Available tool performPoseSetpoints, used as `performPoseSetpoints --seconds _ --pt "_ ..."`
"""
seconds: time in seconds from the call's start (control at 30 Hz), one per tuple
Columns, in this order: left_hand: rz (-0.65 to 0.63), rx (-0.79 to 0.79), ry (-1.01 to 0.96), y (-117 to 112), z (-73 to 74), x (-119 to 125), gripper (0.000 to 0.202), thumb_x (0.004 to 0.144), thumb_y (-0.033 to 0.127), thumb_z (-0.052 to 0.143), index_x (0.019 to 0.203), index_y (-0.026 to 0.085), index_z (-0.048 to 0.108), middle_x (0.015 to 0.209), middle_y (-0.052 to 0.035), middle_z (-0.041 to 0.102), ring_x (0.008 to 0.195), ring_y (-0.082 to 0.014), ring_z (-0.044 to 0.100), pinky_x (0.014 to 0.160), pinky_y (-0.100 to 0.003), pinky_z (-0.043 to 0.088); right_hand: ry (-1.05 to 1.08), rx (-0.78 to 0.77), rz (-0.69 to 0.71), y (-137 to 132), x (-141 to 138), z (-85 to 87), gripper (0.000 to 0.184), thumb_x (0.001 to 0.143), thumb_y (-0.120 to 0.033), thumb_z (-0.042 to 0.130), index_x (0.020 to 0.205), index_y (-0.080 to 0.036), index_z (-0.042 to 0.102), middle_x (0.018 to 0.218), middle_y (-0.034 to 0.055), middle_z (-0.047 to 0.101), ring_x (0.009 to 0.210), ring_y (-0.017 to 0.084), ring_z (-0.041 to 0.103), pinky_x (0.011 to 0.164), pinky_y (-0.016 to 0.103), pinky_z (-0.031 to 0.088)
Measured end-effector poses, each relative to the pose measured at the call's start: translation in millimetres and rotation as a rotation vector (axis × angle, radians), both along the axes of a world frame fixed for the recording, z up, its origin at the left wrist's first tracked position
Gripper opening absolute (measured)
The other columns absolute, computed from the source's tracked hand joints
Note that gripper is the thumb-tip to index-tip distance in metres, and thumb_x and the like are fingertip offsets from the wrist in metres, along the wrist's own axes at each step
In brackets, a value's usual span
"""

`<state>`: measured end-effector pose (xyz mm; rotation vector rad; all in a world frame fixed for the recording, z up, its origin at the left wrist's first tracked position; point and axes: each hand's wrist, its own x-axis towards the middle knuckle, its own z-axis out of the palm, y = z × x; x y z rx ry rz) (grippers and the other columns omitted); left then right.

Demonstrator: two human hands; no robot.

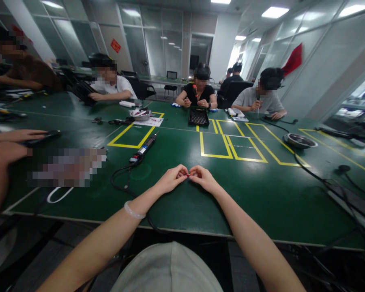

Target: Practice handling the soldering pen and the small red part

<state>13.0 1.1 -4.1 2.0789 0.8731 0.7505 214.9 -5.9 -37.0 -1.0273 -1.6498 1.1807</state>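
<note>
Low over the green table [182,211], my left hand [174,178] and my right hand [203,178] meet fingertip to fingertip. Both have their fingers curled and pinched together. Between the tips shows a tiny reddish spot [188,175], too small to name and mostly covered by the fingers. A pale translucent bangle [134,210] circles my left wrist. To the left of the hands lies a dark pen-shaped electric screwdriver [143,148], its black cable looping towards the table's front edge.
Yellow tape rectangles [215,155] mark the table ahead. A metal bowl [301,140] stands on the right, another bowl [140,115] at the back left. A black tray [198,117] sits before a co-worker [197,93]. At far left, another person's hand [28,134] rests near a blurred-out item [69,166].
</note>
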Motion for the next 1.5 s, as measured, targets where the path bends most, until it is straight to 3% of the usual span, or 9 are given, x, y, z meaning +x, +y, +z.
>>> performPoseSetpoints --seconds 0.27,0.5,0.7,0.87,0.97,1.07,1.17,1.3,1.5 --pt "0.0 0.0 0.022 0.7 -1.8 0.3 0.021 0.087 0.035 0.053 0.1 0.019 0.056 0.092 -0.0016 0.064 0.08 -0.0135 0.061 0.073 -0.025 0.047 -0.065 0.04 0.004 -0.7 1.2 1.5 0.021 0.077 -0.032 0.065 0.09 -0.016 0.059 0.072 -0.002 0.059 0.057 0.01 0.049 0.055 0.022 0.038" --pt "0.07 0.02 0.033 -0.9 0.0 -2.4 0.033 0.092 0.042 0.043 0.114 0.021 0.055 0.092 -0.0014 0.064 0.08 -0.014 0.061 0.076 -0.027 0.047 -0.01 0.02 -0.021 0.2 1.8 -1.6 0.026 0.076 -0.037 0.068 0.09 -0.017 0.058 0.075 -0.0008 0.061 0.058 0.01 0.051 0.056 0.023 0.04" --pt "0.168 0.182 0.095 11.0 8.2 -15.2 0.036 0.093 0.04 0.041 0.122 0.022 0.052 0.104 -0.004 0.063 0.095 -0.0168 0.06 0.087 -0.031 0.046 0.008 0.0 -0.024 1.7 2.5 -3.7 0.029 0.075 -0.04 0.069 0.091 -0.017 0.059 0.077 0.0008 0.063 0.061 0.011 0.053 0.058 0.024 0.042" --pt "0.466 0.401 0.468 49.4 15.0 -65.8 0.041 0.088 0.041 0.048 0.124 0.022 0.054 0.128 -0.0093 0.053 0.12 -0.0263 0.049 0.102 -0.041 0.037 -0.001 -0.025 -0.006 1.4 2.1 -2.7 0.029 0.075 -0.039 0.069 0.091 -0.017 0.058 0.077 -0.0001 0.062 0.059 0.01 0.051 0.057 0.023 0.04" --pt "0.672 0.358 0.727 76.7 15.4 -113.5 0.063 0.08 0.046 0.059 0.134 0.017 0.045 0.141 -0.0165 0.042 0.126 -0.0358 0.041 0.101 -0.046 0.037 -0.005 -0.025 -0.001 0.9 0.9 -2.5 0.027 0.076 -0.037 0.068 0.091 -0.017 0.059 0.074 -0.0011 0.06 0.058 0.009 0.049 0.056 0.022 0.038" --pt "0.644 0.087 0.92 98.9 13.0 -157.1 0.07 0.075 0.05 0.066 0.13 0.012 0.047 0.13 -0.0194 0.051 0.112 -0.0347 0.051 0.089 -0.042 0.044 0.0 -0.023 -0.006 0.9 -0.9 -3.2 0.027 0.076 -0.037 0.067 0.091 -0.016 0.059 0.072 -0.0018 0.059 0.056 0.009 0.047 0.055 0.022 0.037" --pt "0.522 0.028 0.905 113.2 9.7 -181.4 0.065 0.075 0.047 0.067 0.124 0.008 0.051 0.119 -0.0159 0.058 0.1 -0.027 0.056 0.085 -0.035 0.046 0.002 -0.026 -0.018 1.2 -2.5 -4.1 0.028 0.076 -0.039 0.068 0.09 -0.017 0.059 0.07 -0.0023 0.059 0.054 0.008 0.046 0.053 0.021 0.036" --pt "0.48 0.077 0.856 118.1 7.5 -180.8 0.062 0.073 0.052 0.066 0.117 0.01 0.057 0.111 -0.0126 0.061 0.094 -0.0248 0.059 0.079 -0.03 0.047 0.004 -0.031 -0.031 3.1 -3.8 -6.1 0.029 0.076 -0.041 0.068 0.09 -0.017 0.059 0.069 -0.0023 0.059 0.054 0.009 0.047 0.053 0.022 0.037" --pt "0.553 0.094 0.897 99.0 12.2 -141.4 0.062 0.069 0.062 0.062 0.113 0.019 0.06 0.113 -0.0148 0.059 0.094 -0.0292 0.062 0.075 -0.034 0.049 0.027 -0.045 -0.034 10.0 -5.6 -9.9 0.031 0.074 -0.041 0.07 0.09 -0.016 0.06 0.077 0.0009 0.063 0.058 0.01 0.053 0.057 0.024 0.043"
